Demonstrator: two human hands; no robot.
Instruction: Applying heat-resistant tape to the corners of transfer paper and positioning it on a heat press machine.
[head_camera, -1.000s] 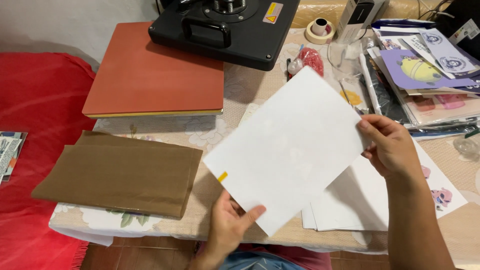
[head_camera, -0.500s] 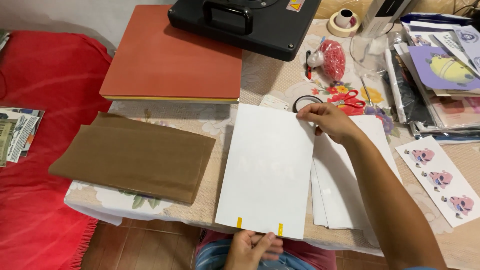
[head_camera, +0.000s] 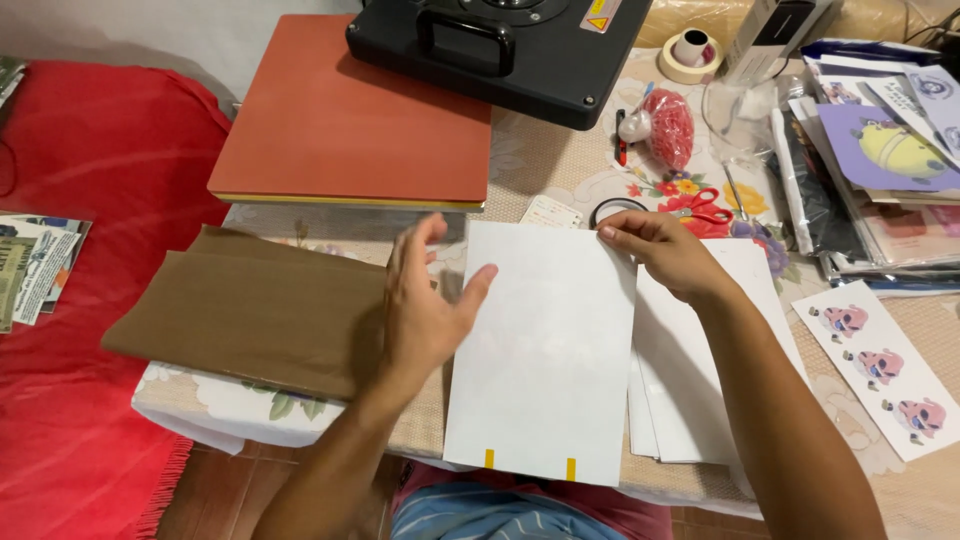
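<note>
a large white sheet of paper with two small yellow tabs at its near edge lies flat on the table covered with a pale flowered cloth, its long side running away from the person and its near edge reaching past the table's front. the left hand is open, fingers spread, with its palm over the left margin of the sheet and the thumb resting on the paper; the hand's outer side overlaps the brown flat sheet of baking-type paper that lies just to the left. the right hand is curled at the sheet's far right corner, fingertips pinching or pressing that corner; i cannot tell which. under and beside the right forearm sits a stack of plain white sheets, touching the right edge of the large sheet.

beyond the sheet stands the terracotta-coloured flat pad of a heat press, with the black press body behind it. a red mesh pouch, red-handled scissors and a roll of tape lie further right. a strip of paper printed with three pink cartoon figures lies near the right edge, well apart from the hands. a red cloth covers the surface on the left.
</note>
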